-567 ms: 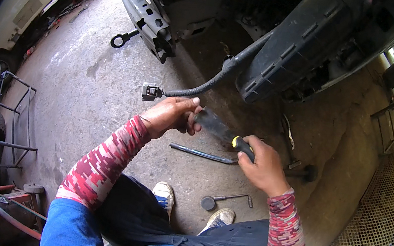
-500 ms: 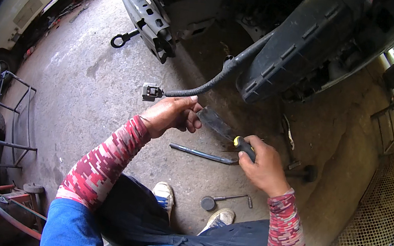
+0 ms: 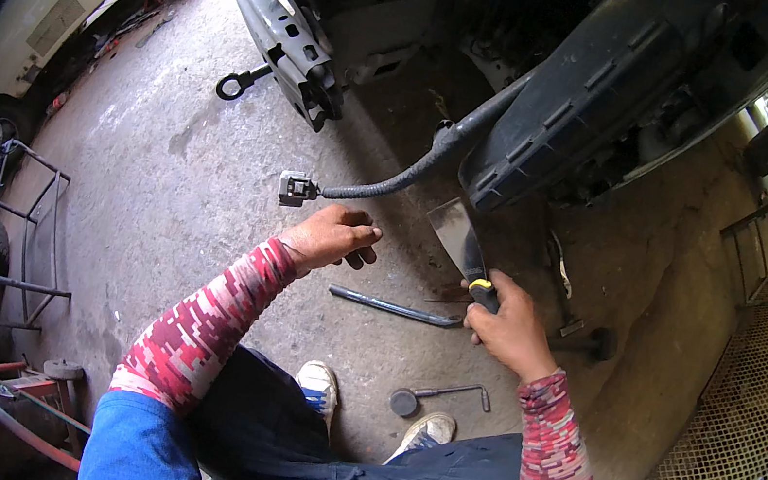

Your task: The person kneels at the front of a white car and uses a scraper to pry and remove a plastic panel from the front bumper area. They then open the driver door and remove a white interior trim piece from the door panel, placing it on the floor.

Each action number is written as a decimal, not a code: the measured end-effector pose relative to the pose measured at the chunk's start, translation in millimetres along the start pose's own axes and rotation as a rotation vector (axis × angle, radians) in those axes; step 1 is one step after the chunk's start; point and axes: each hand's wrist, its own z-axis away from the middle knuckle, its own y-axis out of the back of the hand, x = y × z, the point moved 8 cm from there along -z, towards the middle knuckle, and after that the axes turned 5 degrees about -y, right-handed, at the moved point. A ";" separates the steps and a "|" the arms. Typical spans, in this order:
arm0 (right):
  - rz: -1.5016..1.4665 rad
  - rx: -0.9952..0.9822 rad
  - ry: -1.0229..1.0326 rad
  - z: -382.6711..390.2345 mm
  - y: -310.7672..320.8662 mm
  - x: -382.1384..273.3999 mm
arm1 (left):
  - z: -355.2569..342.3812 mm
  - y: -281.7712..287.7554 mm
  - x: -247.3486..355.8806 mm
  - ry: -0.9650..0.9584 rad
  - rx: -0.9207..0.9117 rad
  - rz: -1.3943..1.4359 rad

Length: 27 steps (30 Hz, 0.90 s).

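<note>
My right hand (image 3: 514, 327) is wrapped round the black-and-yellow handle of a putty knife (image 3: 452, 234). Its broad, flat metal blade points up and to the left, away from me. My left hand (image 3: 337, 236) is empty, its fingers loosely bent and a little apart. It hovers just below a corrugated black wiring hose (image 3: 382, 186), apart from it. That hose runs from the dark vehicle part at upper right and ends in a grey plug connector (image 3: 295, 188). A metal bar (image 3: 394, 306) lies on the floor between my hands.
A tool with a round head and bent rod (image 3: 441, 392) lies by my shoes. Ahead hangs a large black plastic vehicle panel (image 3: 571, 95); left of it is a metal bracket with a tow eye (image 3: 232, 86). Metal frames stand at left, mesh (image 3: 712, 424) at right.
My left hand has come off the blade and dropped slightly. The putty knife has swung more upright in my right hand, which has shifted slightly down.
</note>
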 end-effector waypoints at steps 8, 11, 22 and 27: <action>0.437 -0.051 0.131 -28.1 3.6 45.2 | -14.7 -14.2 -22.1 -0.166 -0.178 -0.446; 0.554 -0.059 0.120 -41.7 5.3 79.8 | -15.9 -28.8 -36.9 -0.131 -0.322 -0.480; 0.460 -0.325 -0.277 -61.9 6.0 143.1 | -21.8 -20.0 -50.5 -0.097 -0.333 -0.489; 0.612 -0.192 -0.020 -62.8 6.8 104.6 | -21.5 -22.9 -45.5 -0.147 -0.331 -0.447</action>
